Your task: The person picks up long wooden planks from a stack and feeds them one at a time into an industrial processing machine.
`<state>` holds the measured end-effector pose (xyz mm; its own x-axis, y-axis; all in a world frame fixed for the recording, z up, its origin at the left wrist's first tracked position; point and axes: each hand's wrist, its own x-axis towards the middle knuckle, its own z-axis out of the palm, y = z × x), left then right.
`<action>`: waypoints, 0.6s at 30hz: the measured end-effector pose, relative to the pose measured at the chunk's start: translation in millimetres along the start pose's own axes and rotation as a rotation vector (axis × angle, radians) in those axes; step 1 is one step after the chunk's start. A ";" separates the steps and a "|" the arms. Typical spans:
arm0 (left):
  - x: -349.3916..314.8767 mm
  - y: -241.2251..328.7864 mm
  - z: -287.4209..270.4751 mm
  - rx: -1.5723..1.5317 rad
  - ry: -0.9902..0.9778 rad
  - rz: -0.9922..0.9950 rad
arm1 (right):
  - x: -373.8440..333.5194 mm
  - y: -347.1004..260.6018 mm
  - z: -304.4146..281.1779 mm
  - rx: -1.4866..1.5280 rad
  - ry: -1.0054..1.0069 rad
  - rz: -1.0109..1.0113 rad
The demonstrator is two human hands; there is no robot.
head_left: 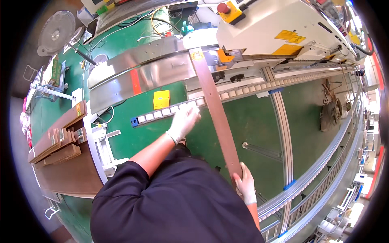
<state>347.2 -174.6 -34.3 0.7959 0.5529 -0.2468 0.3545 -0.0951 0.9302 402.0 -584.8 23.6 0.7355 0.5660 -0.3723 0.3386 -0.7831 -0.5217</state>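
Note:
A long, narrow brown board [217, 107] lies slantwise, its far end on the metal edge of the machine and its near end beside my body. My right hand [245, 185], in a white glove, grips that near end, thumb on the upper face. My left hand [184, 122], also gloved, is over the roller rail [156, 115], left of the board. Its fingers are curled together with nothing visible in them; whether they touch the rollers I cannot tell. Under the board, the row of white rollers runs on to the right.
A white machine [263, 28] with a red stop button [223, 8] stands at the far right. Brown boards [67, 156] are stacked at the left. A yellow block [161, 99] is beyond the rail. Aluminium frame bars [282, 133] cross at the right.

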 end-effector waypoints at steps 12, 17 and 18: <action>141.9 7.5 -28.6 -0.689 -0.128 -0.289 | 126.3 -74.9 25.8 0.041 -0.046 0.147; 139.6 37.2 -32.0 -0.903 -0.007 -0.536 | 117.3 -46.2 38.1 0.114 -0.047 0.224; 141.6 39.2 -32.6 -0.888 0.008 -0.549 | 119.3 -36.7 39.7 0.134 -0.051 0.215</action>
<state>457.8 -73.1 -24.0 0.6299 0.3417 -0.6974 0.1758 0.8119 0.5566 454.1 -478.3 -32.2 0.7506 0.4050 -0.5220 0.0945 -0.8478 -0.5219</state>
